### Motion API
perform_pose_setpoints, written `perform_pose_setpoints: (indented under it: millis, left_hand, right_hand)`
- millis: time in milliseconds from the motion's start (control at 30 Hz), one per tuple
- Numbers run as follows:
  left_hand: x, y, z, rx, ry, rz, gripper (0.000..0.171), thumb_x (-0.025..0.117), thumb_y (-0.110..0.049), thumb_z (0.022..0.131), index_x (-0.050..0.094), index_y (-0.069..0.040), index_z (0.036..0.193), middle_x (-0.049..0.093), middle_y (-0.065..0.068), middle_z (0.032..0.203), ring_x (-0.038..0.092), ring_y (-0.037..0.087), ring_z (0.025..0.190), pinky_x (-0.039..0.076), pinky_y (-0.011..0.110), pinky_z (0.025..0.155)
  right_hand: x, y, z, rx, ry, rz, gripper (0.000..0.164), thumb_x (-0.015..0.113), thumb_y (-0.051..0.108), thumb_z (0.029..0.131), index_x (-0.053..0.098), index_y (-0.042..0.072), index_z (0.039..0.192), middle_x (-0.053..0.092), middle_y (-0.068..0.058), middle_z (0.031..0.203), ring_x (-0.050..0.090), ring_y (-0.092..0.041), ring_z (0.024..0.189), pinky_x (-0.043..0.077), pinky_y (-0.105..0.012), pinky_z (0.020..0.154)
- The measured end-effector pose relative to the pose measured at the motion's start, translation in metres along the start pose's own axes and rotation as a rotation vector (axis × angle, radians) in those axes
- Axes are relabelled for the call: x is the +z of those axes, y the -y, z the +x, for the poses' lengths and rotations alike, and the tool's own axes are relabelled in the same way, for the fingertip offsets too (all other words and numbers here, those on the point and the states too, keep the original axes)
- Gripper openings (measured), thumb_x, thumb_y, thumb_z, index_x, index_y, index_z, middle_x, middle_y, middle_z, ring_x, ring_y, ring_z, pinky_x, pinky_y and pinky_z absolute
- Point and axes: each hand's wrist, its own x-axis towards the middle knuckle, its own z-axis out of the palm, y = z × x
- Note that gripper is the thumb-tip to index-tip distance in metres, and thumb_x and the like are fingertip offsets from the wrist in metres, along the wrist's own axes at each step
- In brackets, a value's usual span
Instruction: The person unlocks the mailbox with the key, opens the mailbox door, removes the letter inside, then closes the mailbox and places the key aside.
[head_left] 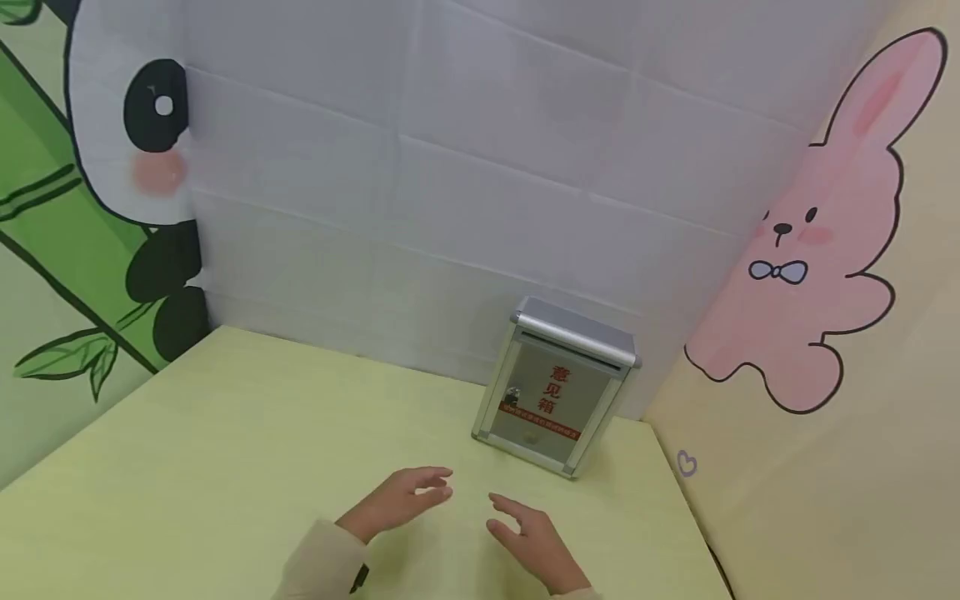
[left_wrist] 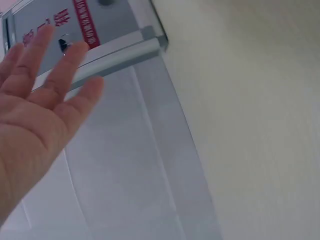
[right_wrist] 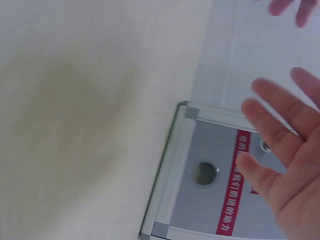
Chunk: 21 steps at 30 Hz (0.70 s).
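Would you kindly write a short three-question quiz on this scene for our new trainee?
1. True or false: the left grip and the right grip both hold nothing.
2. How many large red characters stand on the front of the metal box?
(a) two
(b) three
(c) five
3. Fill in the colour: in the head view, the rabbit drawing is ____.

Key: 1. True; 2. b; 3. pink.
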Motion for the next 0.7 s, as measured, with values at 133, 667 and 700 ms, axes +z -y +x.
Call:
perform_pose_setpoints:
  millis: [133,667,700]
  left_hand:
    - [-0.012,-0.018,0.015,-0.038,-0.063,-0.196,0.048,0.047,-0.032,0.102,0.053,0.004,0.132,0.060,0.021,0.126,0.054,0.039,0.120,0.037,0.059,0.101]
    - [-0.017,-0.052,0.088,-0.124,-0.175,-0.303,0.057,0.049,-0.035,0.100,0.037,-0.007,0.149,0.032,0.016,0.154,0.024,0.041,0.143,0.017,0.066,0.109]
    - [-0.017,-0.053,0.091,-0.118,-0.174,-0.302,0.058,0.048,-0.035,0.100,0.035,-0.007,0.150,0.031,0.016,0.155,0.023,0.041,0.143,0.017,0.066,0.109]
  right_hand:
    - [-0.021,0.001,0.003,-0.025,-0.205,0.204,0.037,0.055,0.022,0.100,0.062,-0.007,0.122,0.068,-0.020,0.114,0.064,-0.031,0.107,0.051,-0.041,0.089]
    - [-0.086,-0.011,0.027,0.248,-0.706,0.447,0.034,0.046,0.015,0.101,0.061,-0.008,0.121,0.067,-0.018,0.110,0.061,-0.007,0.094,0.042,-0.041,0.098]
    - [-0.086,-0.010,0.029,0.251,-0.714,0.465,0.036,0.046,0.015,0.101,0.058,-0.008,0.125,0.065,-0.020,0.115,0.060,-0.011,0.101,0.040,-0.043,0.101]
